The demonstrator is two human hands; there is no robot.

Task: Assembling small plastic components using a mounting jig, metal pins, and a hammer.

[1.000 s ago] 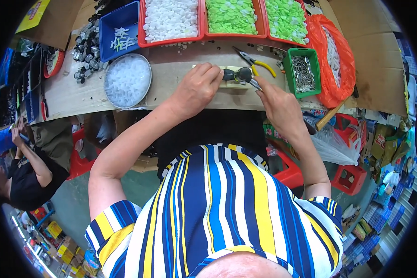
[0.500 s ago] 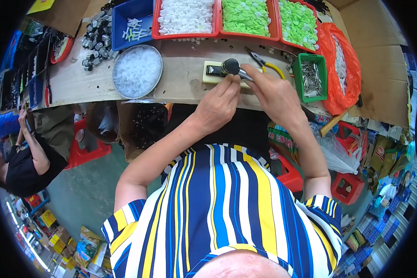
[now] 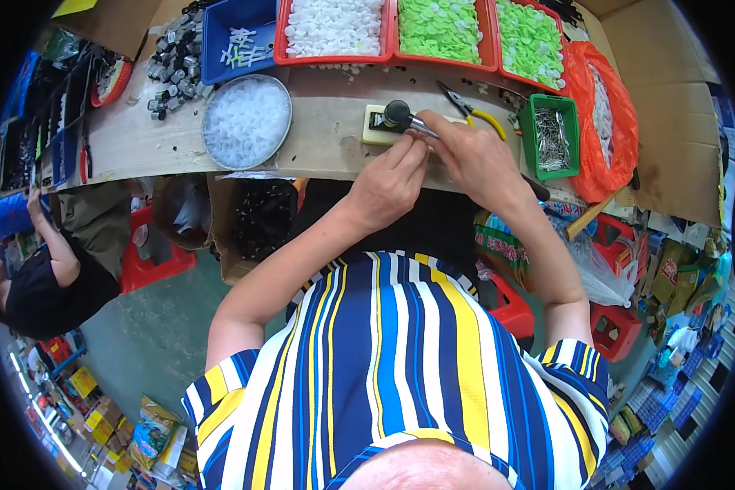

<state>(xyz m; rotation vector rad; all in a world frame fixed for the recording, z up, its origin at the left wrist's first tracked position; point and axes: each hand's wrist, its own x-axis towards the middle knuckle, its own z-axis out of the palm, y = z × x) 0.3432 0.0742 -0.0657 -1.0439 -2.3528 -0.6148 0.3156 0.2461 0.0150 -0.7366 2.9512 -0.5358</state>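
Note:
My right hand (image 3: 482, 159) is closed around a small hammer (image 3: 397, 113) with a round black head and a metal shaft. The hammer head hovers over or rests on a cream block (image 3: 367, 126) with a dark inset; which of the two cannot be told. Beside it, my left hand (image 3: 386, 186) pinches thumb and fingers together just below the block. Whatever those fingertips hold is too small or hidden. Pliers (image 3: 488, 120) with yellow handles lie beyond my right hand. To its right stands a green bin (image 3: 575, 139) of thin metal pins.
Red trays (image 3: 335, 60) of white and green plastic pieces line the back, beside a blue tray (image 3: 212, 69). A round dish (image 3: 288, 122) holds translucent pieces. Dark and clear small parts (image 3: 171, 77) are heaped left. An orange bag (image 3: 629, 122) sits right. Another person (image 3: 49, 286) works far left.
The hammer head has shifted slightly left over the cream block. Both hands keep nearly the same place and grip. The whole view has moved a little.

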